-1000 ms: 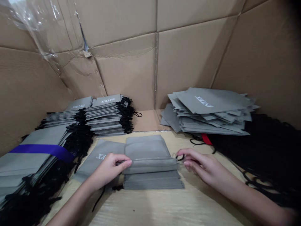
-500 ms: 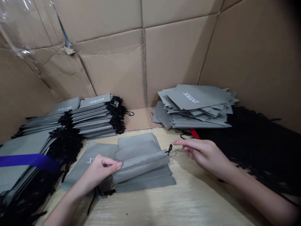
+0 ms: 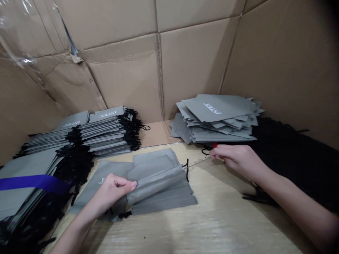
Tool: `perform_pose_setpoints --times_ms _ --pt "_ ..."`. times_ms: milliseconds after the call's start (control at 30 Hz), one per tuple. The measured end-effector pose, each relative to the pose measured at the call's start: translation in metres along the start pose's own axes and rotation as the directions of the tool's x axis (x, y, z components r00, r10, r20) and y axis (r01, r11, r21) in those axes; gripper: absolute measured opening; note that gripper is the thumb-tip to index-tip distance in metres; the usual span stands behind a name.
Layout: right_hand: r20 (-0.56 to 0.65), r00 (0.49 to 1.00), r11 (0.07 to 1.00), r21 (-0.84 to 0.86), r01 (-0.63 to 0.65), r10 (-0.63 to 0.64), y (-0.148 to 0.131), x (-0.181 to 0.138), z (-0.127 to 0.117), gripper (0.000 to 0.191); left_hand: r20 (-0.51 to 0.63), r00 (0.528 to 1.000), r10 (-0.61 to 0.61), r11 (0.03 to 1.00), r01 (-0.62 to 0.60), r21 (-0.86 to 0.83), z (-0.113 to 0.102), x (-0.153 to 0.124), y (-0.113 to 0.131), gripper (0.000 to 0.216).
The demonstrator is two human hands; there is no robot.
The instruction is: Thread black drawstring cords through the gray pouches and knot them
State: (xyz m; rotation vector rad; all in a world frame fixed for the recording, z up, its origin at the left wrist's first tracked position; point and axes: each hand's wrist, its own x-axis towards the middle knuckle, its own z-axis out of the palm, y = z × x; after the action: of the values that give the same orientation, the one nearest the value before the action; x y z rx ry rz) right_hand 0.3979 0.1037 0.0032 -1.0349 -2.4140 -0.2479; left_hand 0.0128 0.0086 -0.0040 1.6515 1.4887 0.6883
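My left hand is closed, thumb on top, on the left end of a grey drawstring pouch, its hem turned toward me. A black cord sticks out at the pouch's right end. From that end a thin, pale wire-like strand runs to my right hand, whose fingers are pinched on it; whether it is a needle or a wire I cannot tell. Beneath the held pouch lie several flat grey pouches. Another printed pouch lies partly under my left hand.
Stacked pouches with black cords stand at the left, one bundle crossed by a blue band. A loose pile of pouches stands at the back right, beside a heap of black cords. Cardboard walls enclose the table.
My right hand has moved right and slightly up, away from the pouch, with the strand stretched longer. The cord at the pouch's end now hangs down more. My left hand keeps its hold.
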Motion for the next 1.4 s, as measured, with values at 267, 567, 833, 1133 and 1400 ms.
perform_pose_setpoints --times_ms 267,567,833,1133,1400 --pt "-0.004 0.999 0.999 0.004 -0.036 0.036 0.006 -0.002 -0.001 0.025 -0.029 1.000 -0.010 0.999 0.009 -0.035 0.004 0.002 0.006 0.051" --pt "0.058 0.996 0.991 0.115 -0.070 0.064 -0.001 0.002 -0.004 0.026 0.046 0.998 0.040 0.999 -0.040 0.012 0.009 -0.005 0.007 0.030" --pt "0.055 0.997 0.977 0.202 -0.073 0.063 -0.002 0.005 -0.001 0.026 0.171 0.985 0.029 0.999 -0.025 -0.029 0.003 -0.007 0.005 0.023" --pt "0.131 0.987 0.943 0.309 -0.128 0.091 -0.001 0.003 0.000 0.026 0.189 0.972 0.137 0.978 -0.164 0.132 -0.002 -0.013 0.006 0.023" --pt "0.235 0.962 0.878 0.422 -0.228 0.137 0.022 -0.005 0.010 0.026 0.319 0.934 0.164 0.964 -0.220 0.150 -0.014 -0.017 0.003 0.028"
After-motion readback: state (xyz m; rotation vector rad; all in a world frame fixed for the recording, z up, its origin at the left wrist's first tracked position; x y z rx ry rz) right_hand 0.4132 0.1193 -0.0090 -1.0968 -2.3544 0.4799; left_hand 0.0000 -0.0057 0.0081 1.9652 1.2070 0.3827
